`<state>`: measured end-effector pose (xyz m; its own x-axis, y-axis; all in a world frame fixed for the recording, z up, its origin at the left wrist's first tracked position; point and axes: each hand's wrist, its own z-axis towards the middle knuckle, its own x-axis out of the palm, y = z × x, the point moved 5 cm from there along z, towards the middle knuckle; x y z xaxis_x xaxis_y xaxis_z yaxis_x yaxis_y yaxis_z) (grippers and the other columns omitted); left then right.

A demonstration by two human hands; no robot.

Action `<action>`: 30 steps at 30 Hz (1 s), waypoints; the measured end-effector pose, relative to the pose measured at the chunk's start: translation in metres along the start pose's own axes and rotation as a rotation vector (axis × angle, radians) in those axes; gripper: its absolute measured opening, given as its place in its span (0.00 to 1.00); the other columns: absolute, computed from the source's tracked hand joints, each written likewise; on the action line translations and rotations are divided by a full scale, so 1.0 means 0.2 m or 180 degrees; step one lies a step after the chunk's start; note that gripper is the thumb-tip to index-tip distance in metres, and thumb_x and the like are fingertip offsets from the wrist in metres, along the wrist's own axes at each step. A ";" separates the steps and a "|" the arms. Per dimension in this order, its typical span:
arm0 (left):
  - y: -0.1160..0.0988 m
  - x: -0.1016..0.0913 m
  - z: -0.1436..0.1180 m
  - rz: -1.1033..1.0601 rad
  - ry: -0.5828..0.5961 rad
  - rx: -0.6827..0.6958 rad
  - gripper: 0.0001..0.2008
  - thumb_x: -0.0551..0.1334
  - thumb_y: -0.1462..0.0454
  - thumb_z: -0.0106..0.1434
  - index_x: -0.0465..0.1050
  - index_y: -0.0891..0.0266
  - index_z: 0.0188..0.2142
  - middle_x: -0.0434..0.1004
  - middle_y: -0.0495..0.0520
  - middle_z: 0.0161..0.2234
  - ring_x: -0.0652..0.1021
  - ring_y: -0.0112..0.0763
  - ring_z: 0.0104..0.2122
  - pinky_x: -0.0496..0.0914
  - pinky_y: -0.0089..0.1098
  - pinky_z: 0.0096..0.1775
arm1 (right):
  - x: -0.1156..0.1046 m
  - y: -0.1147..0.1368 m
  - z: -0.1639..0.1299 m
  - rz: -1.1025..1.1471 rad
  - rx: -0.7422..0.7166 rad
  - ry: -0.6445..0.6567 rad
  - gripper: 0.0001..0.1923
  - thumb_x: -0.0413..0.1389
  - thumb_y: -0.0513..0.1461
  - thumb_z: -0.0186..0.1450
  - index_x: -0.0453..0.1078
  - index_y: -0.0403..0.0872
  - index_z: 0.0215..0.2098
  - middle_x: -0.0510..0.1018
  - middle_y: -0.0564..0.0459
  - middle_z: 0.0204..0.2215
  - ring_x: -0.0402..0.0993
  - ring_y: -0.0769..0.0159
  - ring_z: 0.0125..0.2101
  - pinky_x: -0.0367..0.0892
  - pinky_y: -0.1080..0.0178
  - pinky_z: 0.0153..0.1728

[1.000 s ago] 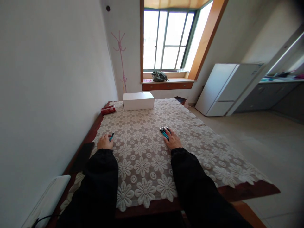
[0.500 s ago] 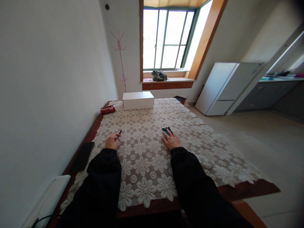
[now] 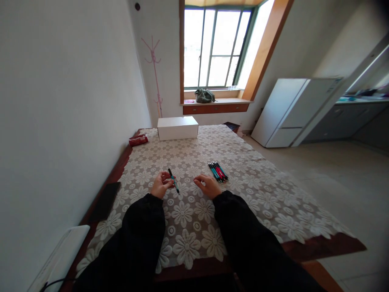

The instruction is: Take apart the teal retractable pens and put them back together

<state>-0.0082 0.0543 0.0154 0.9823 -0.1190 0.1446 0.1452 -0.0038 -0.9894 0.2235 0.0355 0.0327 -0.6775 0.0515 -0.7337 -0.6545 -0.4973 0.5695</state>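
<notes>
My left hand [image 3: 160, 184] pinches a teal and black pen [image 3: 174, 182] between thumb and fingertips. The pen is tilted, its metal tip pointing down toward me, above the flowered lace tablecloth [image 3: 182, 213]. To its right, my right hand [image 3: 208, 185] has loosely bent fingers pointing left, with nothing visible in them. Just beyond the right hand, several teal, red and black pens [image 3: 217, 172] lie side by side in a row, their metal tips toward the far end of the table.
A white box [image 3: 178, 128] stands at the table's far end, with a red packet [image 3: 138, 140] to its left. Along the left edge lie a dark flat object [image 3: 105, 201] and a white device [image 3: 65, 251] with a black cable. The wall runs close on the left.
My left hand has moved right and toward me with the pen, which now shows in full. My right hand has come off the row of pens and shifted left.
</notes>
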 end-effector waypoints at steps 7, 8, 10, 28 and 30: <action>0.01 0.16 -0.09 -0.0038 0.0370 0.0106 0.29 0.75 0.60 0.46 0.62 0.61 0.42 0.79 0.53 0.36 0.81 0.31 0.30 0.76 0.33 0.35 | 0.12 0.10 -0.03 -0.0142 -0.0175 0.0569 0.19 0.45 0.45 0.72 0.70 0.47 0.30 0.74 0.53 0.28 0.70 0.67 0.31 0.63 0.66 0.36; 0.01 0.17 -0.10 0.0045 0.0421 0.0122 0.26 0.75 0.60 0.46 0.63 0.62 0.39 0.79 0.53 0.35 0.81 0.31 0.30 0.75 0.31 0.34 | 0.11 0.10 -0.03 -0.0229 -0.0159 0.0556 0.19 0.44 0.44 0.73 0.69 0.47 0.29 0.74 0.53 0.28 0.70 0.67 0.31 0.62 0.66 0.36; 0.01 0.17 -0.10 0.0153 0.0425 0.0173 0.23 0.75 0.60 0.46 0.64 0.63 0.34 0.80 0.54 0.34 0.81 0.31 0.31 0.74 0.29 0.33 | 0.09 0.11 -0.03 -0.0227 -0.0146 0.0441 0.16 0.43 0.41 0.73 0.70 0.47 0.33 0.75 0.52 0.30 0.71 0.67 0.33 0.63 0.66 0.38; -0.01 0.13 -0.09 0.2288 0.0591 0.1089 0.08 0.65 0.60 0.59 0.75 0.61 0.37 0.80 0.52 0.34 0.78 0.30 0.31 0.72 0.30 0.35 | 0.16 0.02 -0.03 -0.0359 -0.0010 0.0871 0.16 0.44 0.44 0.73 0.72 0.47 0.39 0.78 0.50 0.31 0.72 0.65 0.34 0.58 0.66 0.35; -0.01 0.13 -0.10 0.2651 0.0688 0.1152 0.08 0.63 0.60 0.61 0.76 0.60 0.39 0.80 0.52 0.35 0.76 0.28 0.30 0.70 0.30 0.35 | 0.16 0.02 -0.03 -0.0485 0.0068 0.0927 0.16 0.45 0.44 0.73 0.73 0.48 0.38 0.77 0.51 0.29 0.72 0.65 0.33 0.57 0.66 0.33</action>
<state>0.0153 0.0317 0.0206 0.7483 -0.1266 -0.6512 -0.5324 0.4710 -0.7034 0.2019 0.0294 0.0087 -0.4488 -0.1275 -0.8845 -0.7499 -0.4846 0.4504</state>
